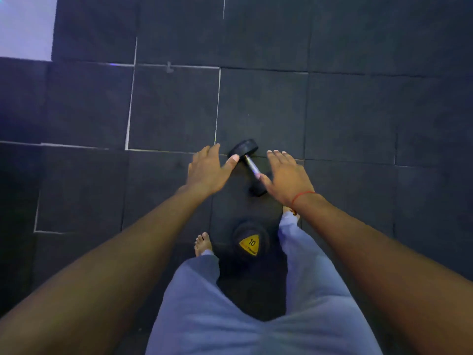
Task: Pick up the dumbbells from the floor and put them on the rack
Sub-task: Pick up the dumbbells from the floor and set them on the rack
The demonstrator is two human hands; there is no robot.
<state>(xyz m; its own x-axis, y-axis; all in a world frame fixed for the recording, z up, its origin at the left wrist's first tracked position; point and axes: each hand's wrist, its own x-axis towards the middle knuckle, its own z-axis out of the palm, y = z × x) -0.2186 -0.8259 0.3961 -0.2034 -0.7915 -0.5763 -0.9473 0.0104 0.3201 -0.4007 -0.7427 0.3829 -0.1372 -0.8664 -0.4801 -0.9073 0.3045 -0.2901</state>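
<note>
A black dumbbell (249,165) with a shiny metal handle lies on the dark rubber floor, angled from upper left to lower right. My left hand (208,169) hovers just left of it, fingers straight and spread, holding nothing. My right hand (286,175), a red thread round its wrist, is spread just right of the handle and covers part of the near head. A second dumbbell (249,243) stands between my feet, showing a yellow triangular label marked 10. No rack is in view.
Dark rubber floor tiles (174,108) with pale seams stretch all around. My bare feet and grey trouser legs (302,252) flank the near dumbbell. A bright pale patch (25,24) fills the top left corner.
</note>
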